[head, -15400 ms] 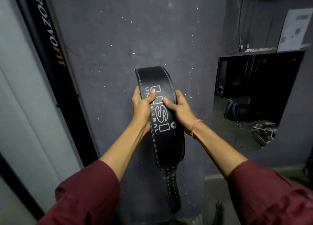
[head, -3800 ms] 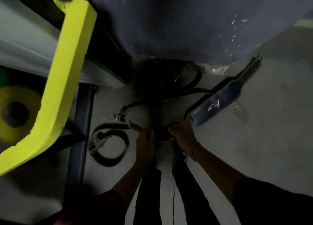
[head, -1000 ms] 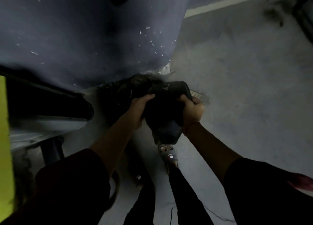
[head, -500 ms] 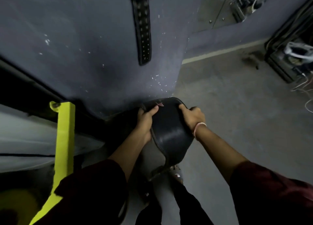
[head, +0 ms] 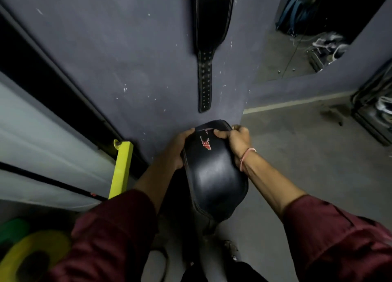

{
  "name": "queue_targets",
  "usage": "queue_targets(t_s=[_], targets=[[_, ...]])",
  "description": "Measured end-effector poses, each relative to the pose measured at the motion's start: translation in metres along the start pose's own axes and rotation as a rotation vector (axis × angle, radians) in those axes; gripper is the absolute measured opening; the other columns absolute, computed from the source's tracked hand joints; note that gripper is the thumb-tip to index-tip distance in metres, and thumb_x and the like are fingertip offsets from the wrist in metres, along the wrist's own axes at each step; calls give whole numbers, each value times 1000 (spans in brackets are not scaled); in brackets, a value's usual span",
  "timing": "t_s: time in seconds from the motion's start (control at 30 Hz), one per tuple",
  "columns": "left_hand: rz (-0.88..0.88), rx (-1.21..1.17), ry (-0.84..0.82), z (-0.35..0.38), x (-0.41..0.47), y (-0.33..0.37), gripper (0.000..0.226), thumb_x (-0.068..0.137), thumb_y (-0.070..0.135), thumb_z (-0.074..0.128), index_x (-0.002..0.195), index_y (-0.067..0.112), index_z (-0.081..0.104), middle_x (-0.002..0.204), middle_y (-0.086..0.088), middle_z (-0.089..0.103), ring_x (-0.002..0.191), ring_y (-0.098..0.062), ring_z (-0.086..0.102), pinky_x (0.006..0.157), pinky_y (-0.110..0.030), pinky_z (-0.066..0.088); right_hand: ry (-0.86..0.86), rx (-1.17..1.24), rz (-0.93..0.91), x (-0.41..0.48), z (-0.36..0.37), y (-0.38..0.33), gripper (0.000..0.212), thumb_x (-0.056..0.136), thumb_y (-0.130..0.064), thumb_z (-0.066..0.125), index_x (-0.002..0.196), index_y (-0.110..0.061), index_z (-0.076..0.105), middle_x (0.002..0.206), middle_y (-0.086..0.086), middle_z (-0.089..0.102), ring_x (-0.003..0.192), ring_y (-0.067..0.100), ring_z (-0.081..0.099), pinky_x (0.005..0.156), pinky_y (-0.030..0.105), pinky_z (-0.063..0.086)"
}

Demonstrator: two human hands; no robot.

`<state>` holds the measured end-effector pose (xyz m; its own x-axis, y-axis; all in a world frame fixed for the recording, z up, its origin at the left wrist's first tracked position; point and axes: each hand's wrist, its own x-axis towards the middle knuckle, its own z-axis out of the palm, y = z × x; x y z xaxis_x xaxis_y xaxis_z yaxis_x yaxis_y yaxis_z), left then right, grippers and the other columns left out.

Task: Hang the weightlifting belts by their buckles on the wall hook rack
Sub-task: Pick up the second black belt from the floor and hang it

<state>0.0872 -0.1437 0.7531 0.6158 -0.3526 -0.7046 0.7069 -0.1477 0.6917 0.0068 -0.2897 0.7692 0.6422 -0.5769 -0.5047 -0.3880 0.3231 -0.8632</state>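
I hold a black weightlifting belt with a red logo (head: pixel 214 175) in front of me, its wide padded part facing up. My left hand (head: pixel 177 148) grips its left edge and my right hand (head: pixel 234 140) grips its top right edge. Its buckle is hidden. A second black belt with white lettering (head: pixel 206 38) hangs flat on the dark grey wall (head: pixel 127 59) straight above my hands, its narrow punched tail pointing down. The hook rack is out of view above the frame.
A yellow metal post (head: pixel 122 167) stands at the wall's foot on the left, with a yellow weight plate (head: pixel 27 258) and a green one at the bottom left. A wall mirror (head: pixel 297 54) and cable-filled equipment (head: pixel 377 112) sit to the right. My feet are below on the concrete floor.
I have risen from the floor with the red-logo belt in both hands. The view has tilted up, and more of the hanging belt shows.
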Motion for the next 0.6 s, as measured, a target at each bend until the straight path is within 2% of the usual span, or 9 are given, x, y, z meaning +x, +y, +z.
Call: queue_targets(t_s=[0.1,0.17,0.23,0.27,0.3,0.37,0.43,0.5,0.6], targets=[[49,-51,-60,11,-19,15,25,95,20,64,112,2,66,107,-22,72,90,-34,71,73,-41,61,-105,67,9,-16,-16,-7,32,72,2,73,100,-1,58,87,17,71,73,30,70,67,38,61],[187,-95,-142,21,-25,13,27,94,10,63,120,4,62,118,-26,69,98,-38,71,77,-47,62,-114,-39,19,-16,-26,-21,46,72,-18,80,109,-3,55,95,14,71,83,28,71,74,40,61],[318,-118,-160,32,-35,8,29,91,2,64,118,10,57,121,-23,67,100,-39,68,82,-50,61,-166,-68,38,-14,-37,-38,75,59,-45,89,113,-6,56,100,13,73,85,28,73,76,41,61],[368,-124,-155,36,-40,6,30,90,-1,64,116,12,55,120,-21,66,101,-38,68,85,-51,59,-208,-50,61,-12,-40,-47,80,56,-50,89,115,-4,59,101,14,74,86,30,74,78,44,61],[407,-133,-157,40,-44,3,31,90,-2,63,115,13,53,120,-20,66,102,-37,67,87,-51,58,-240,-10,64,-13,-43,-54,73,62,-46,87,115,-2,62,101,17,74,87,32,74,80,47,60],[433,-131,-163,42,-50,5,30,90,-1,63,114,14,52,123,-20,65,102,-36,67,86,-50,58,-264,80,-1,-16,-46,-62,49,80,-23,79,116,6,63,101,21,73,82,31,74,75,44,61],[413,-98,-113,35,-61,26,20,93,11,64,111,13,56,120,-20,67,95,-32,70,73,-42,62,-254,132,-121,-19,-45,-65,36,83,0,70,117,9,60,98,20,72,74,28,72,66,35,62],[373,-74,-65,27,-72,58,30,95,29,64,116,9,66,115,-15,72,92,-28,73,64,-33,62,-294,146,-245,-28,-39,-65,35,81,10,66,115,2,60,95,15,72,80,27,70,67,30,59],[399,-121,-27,26,-94,98,47,89,43,70,121,9,70,114,-13,75,100,-27,74,67,-34,62,-392,106,-374,-43,-30,-73,42,79,18,61,116,-2,59,94,7,72,85,20,71,69,26,57]])
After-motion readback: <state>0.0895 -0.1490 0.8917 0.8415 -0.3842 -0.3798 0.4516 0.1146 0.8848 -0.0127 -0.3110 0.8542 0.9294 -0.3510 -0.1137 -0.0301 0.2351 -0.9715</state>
